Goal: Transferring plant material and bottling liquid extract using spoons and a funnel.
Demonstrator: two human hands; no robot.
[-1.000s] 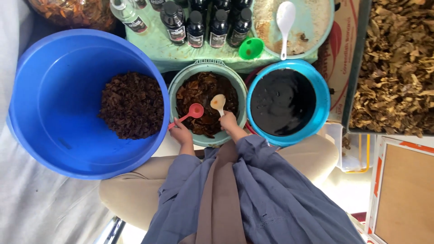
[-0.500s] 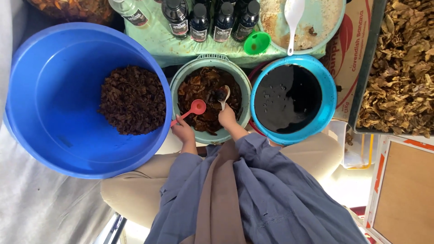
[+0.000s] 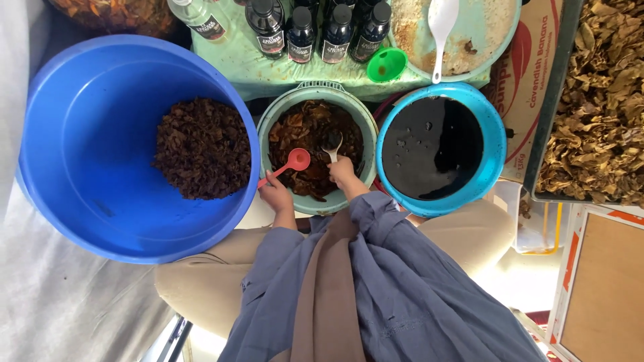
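A teal bowl (image 3: 315,89) in front of me holds dark brown, wet-looking chips. My left hand (image 3: 276,197) rests at the bowl's near left rim and grips a red plastic spoon (image 3: 296,161), its round head lying over the chips. My right hand (image 3: 343,173) is inside the bowl's near right side, holding a pale spoon (image 3: 333,143) that is dug into the chips. Both grey-blue sleeves reach in from below.
A big blue tub (image 3: 74,154) on the left holds a heap of dark chips (image 3: 201,149). A light-blue bowl (image 3: 497,144) of black liquid stands on the right. Behind are dark bottles (image 3: 302,30), a green funnel (image 3: 386,65), a plate with a white spoon (image 3: 442,27), and a tray of dried leaves (image 3: 600,100).
The pale spoon in my right hand has shifted slightly right and turned down into the chips. The red spoon has barely moved. The view has drifted a little.
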